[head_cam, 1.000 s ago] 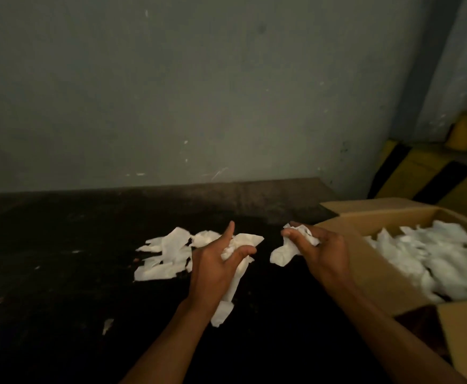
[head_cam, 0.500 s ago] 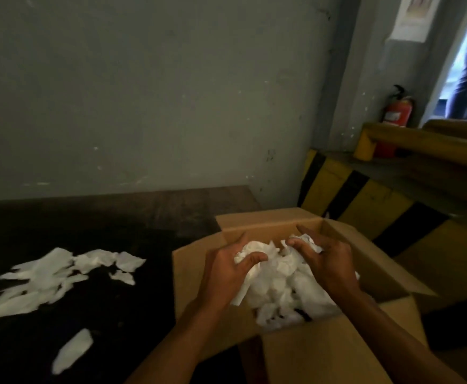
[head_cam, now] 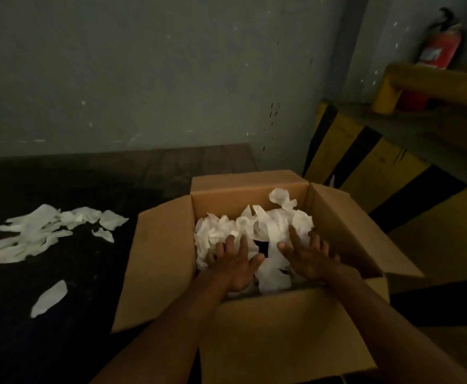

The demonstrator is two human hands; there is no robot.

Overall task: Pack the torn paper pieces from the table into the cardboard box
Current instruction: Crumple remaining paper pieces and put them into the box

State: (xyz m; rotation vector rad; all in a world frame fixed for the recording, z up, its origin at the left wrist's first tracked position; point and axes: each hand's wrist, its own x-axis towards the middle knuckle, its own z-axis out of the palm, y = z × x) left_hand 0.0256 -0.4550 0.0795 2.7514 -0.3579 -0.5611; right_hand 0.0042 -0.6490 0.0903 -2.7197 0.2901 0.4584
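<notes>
An open cardboard box [head_cam: 160, 261] stands at the table's right end, its flaps spread out. White torn paper [head_cam: 265, 225] fills it in a crumpled heap. My left hand [head_cam: 235, 261] and my right hand [head_cam: 307, 256] are both inside the box, palms down with fingers spread, resting on the heap and holding nothing. More torn paper pieces [head_cam: 41, 231] lie in a loose pile on the dark table [head_cam: 60, 328] to the left. A single strip [head_cam: 50, 297] lies apart, nearer to me.
A grey wall runs behind the table. To the right of the box is a yellow and black striped barrier [head_cam: 365, 167] with a yellow rail [head_cam: 420, 84] above it. A red fire extinguisher [head_cam: 440, 48] hangs in the far right corner.
Both hands carried paper from the table pile to the box, let it go, and now lie flat and spread on the heap. My view swung right toward the box.
</notes>
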